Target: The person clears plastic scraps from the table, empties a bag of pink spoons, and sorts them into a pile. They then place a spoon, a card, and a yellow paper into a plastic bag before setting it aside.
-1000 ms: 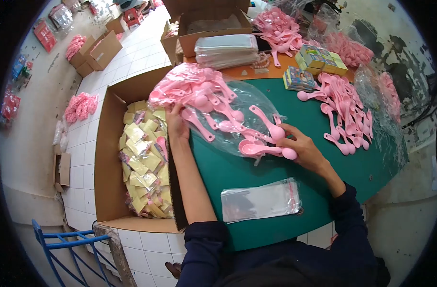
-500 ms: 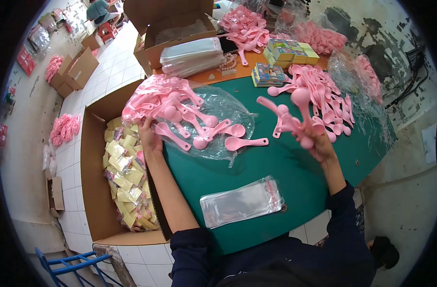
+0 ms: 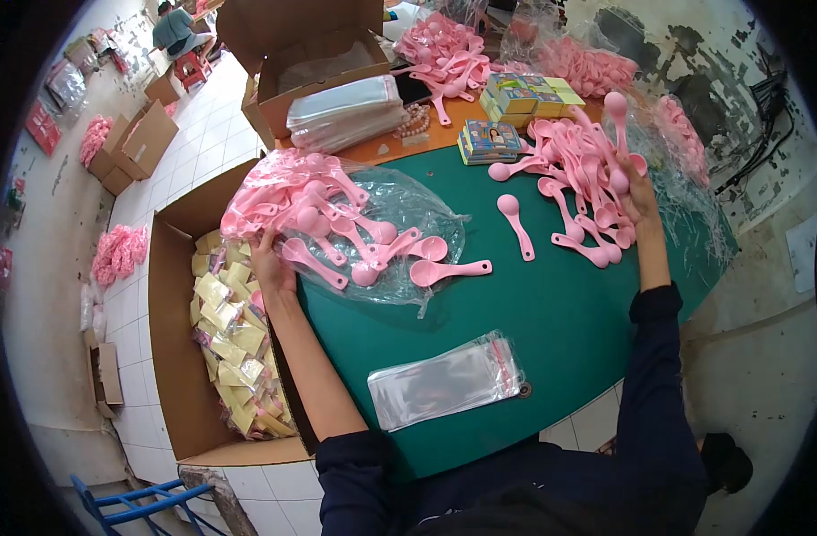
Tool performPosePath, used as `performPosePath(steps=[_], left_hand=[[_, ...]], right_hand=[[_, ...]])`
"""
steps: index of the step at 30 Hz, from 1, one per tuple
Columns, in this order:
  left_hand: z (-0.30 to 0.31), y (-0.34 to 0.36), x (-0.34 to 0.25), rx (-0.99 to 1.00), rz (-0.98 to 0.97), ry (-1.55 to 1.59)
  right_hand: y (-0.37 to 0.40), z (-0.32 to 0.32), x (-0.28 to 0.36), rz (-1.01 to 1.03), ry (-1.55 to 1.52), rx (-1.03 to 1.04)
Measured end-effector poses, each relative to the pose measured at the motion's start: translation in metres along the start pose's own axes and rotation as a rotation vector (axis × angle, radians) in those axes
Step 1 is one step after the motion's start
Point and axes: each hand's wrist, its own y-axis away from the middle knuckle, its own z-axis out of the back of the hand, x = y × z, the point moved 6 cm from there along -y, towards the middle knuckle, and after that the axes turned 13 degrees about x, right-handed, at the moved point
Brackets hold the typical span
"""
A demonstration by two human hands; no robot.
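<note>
At the left of the table, a clear plastic bag (image 3: 426,205) lies opened out, with pink measuring spoons (image 3: 386,232) heaped in and on it. My left hand (image 3: 271,266) is closed on the bag's near-left edge; its fingertips are partly hidden. At the right my right hand (image 3: 641,198) is closed round a few pink spoons (image 3: 615,112), one sticking up, beside a loose pile of pink spoons (image 3: 574,156). A single pink spoon (image 3: 516,228) lies apart on the green tabletop (image 3: 480,308). Closer to me rests a stack of clear plastic sleeves (image 3: 444,382).
Left of the table stands a cardboard box (image 3: 172,357) of filled yellow-card packets (image 3: 234,330). Behind are an open carton (image 3: 324,71), more clear sleeves (image 3: 346,112), stacked small cards (image 3: 491,141) and bagged spoons (image 3: 587,67). A person (image 3: 178,34) sits far back left.
My right hand has moved right and away from me with spoons, over to the pile. One spoon now lies separate on the tabletop. My left hand stays at the bag.
</note>
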Motion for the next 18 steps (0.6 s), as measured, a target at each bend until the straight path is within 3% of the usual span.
performPosePath(steps=[2,6,9,12,14,16,18], left_hand=[[0.001,0.0,0.0,-0.009,0.001,-0.009],[-0.004,0.003,-0.001,-0.006,0.022,0.013],[-0.004,0.003,-0.001,-0.014,0.023,-0.009],[-0.009,0.005,-0.004,-0.025,0.015,-0.023],[-0.002,0.001,-0.001,-0.009,-0.003,-0.016],[-0.005,0.003,-0.001,-0.032,0.001,-0.013],[-0.006,0.002,-0.002,0.004,-0.008,-0.008]], right_hand=[[-0.011,-0.003,0.015,0.035,0.128,0.004],[-0.041,0.013,0.012,-0.034,0.869,0.06],[-0.011,-0.059,0.031,0.345,1.686,0.087],[0.032,-0.139,0.02,0.499,1.675,0.215],[0.053,-0.168,-0.02,0.209,1.341,0.368],[0.071,-0.191,-0.046,0.087,1.402,0.454],[0.069,-0.196,-0.059,0.114,1.411,0.394]])
